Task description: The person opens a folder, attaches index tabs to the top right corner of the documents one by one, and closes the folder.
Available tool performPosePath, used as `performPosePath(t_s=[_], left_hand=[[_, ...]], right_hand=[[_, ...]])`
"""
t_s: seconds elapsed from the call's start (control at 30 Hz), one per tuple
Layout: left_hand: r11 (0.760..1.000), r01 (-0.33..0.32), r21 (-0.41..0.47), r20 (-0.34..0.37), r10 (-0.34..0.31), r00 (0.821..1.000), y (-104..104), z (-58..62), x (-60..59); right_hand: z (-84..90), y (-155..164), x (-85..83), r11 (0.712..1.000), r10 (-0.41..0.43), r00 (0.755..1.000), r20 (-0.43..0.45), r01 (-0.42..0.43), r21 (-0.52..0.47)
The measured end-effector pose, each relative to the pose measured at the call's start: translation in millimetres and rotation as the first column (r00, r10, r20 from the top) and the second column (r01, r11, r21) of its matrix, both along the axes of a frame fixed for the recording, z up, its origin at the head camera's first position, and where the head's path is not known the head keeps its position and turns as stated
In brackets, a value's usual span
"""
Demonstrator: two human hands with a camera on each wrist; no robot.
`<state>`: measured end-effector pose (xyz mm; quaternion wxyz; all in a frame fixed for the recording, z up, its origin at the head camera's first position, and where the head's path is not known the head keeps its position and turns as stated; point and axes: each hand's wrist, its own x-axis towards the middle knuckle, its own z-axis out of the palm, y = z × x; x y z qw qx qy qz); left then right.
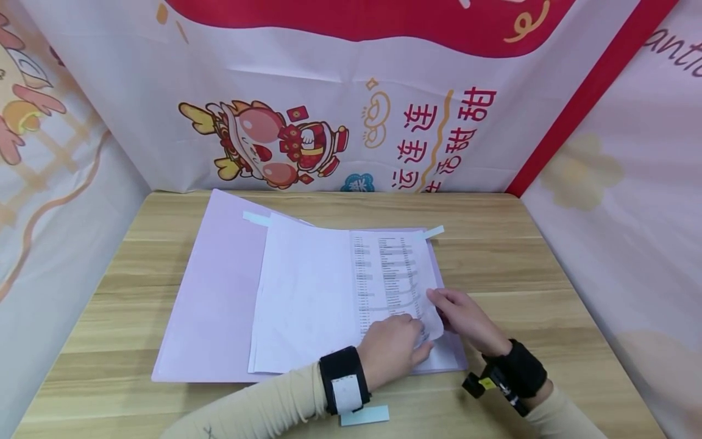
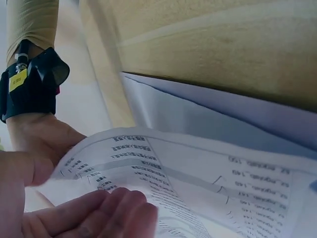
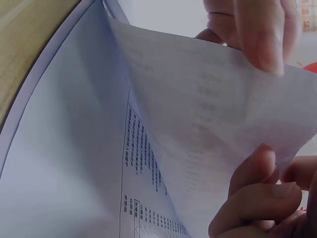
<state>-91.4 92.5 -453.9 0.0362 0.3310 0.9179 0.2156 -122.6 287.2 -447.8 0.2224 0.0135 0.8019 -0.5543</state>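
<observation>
An open lilac folder (image 1: 214,317) lies on the wooden table, with printed sheets inside. Its right-hand page (image 1: 386,262) carries rows of text and grey bands; its lower right corner is lifted and bent. My right hand (image 1: 466,317) pinches that page's right edge. Astride the lower edge is my left hand (image 1: 389,350), fingers over the printed side, thumb (image 3: 270,49) against the back. Another printed sheet (image 3: 129,144) shows beneath the raised page. The blank left-hand page (image 1: 307,292) lies flat.
Pale blue strips stick out at the top left (image 1: 256,218) and top right (image 1: 434,231) of the sheets. A similar blue strip (image 1: 374,416) lies near the table's front edge. Printed cloth (image 1: 307,79) walls in the table (image 1: 504,256) at the back and sides.
</observation>
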Motion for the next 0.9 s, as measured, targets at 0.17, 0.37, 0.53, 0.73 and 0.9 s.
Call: performPosePath(t_s=[0.17, 0.37, 0.53, 0.73, 0.9], left_hand=[[0.997, -0.004, 0.077, -0.004, 0.004, 1.000, -5, 4.0, -2.0], [0.991, -0.068, 0.118, 0.072, 0.060, 0.996, -21, 7.6, -1.8], [0.979, -0.127, 0.160, 0.130, 0.107, 0.986, -44, 16.9, 2.2], [0.946, -0.247, 0.208, 0.141, 0.221, 0.965, -77, 33.2, 10.0], [0.919, -0.343, 0.193, 0.167, 0.314, 0.935, -105, 44.8, 17.7]], right_hand=[[0.0, 0, -0.1, 1.000, -0.021, 1.000, 0.006, 0.021, -0.003], [-0.8, 3, -1.3, 0.999, -0.019, 1.000, -0.010, 0.019, -0.038], [1.2, 1, -4.2, 0.999, -0.034, 0.999, 0.001, 0.034, -0.011], [-0.7, -9, -14.7, 0.998, -0.038, 0.999, -0.027, 0.039, 0.043], [-2.0, -24, -25.5, 0.994, 0.009, 0.996, -0.084, 0.000, 0.109]])
